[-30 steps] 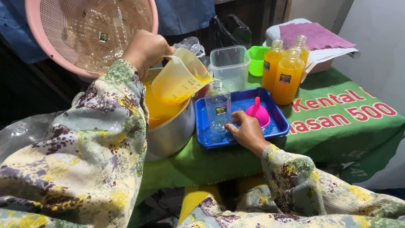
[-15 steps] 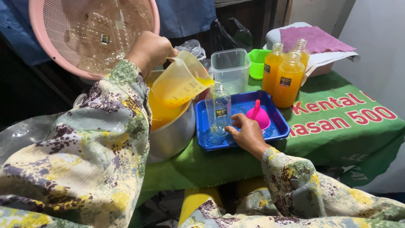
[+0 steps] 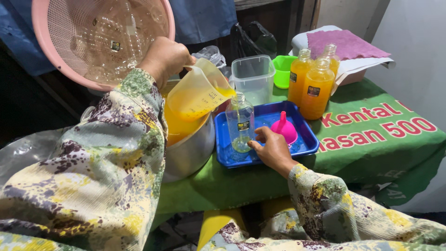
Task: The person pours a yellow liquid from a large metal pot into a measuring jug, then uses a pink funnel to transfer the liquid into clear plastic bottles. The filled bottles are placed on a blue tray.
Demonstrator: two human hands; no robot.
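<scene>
Both hands [image 3: 165, 58] at bottle [image 3: 241, 122], jug [image 3: 197, 95]

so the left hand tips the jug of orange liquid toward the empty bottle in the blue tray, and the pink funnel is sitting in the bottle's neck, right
Not quite. The pink funnel is not in the bottle's neck: it stands mouth-down in the blue tray, beside the empty bottle, as the head view shows. The rest holds: the left hand tips the jug of orange liquid toward that bottle, and the right hand steadies its base.
</scene>
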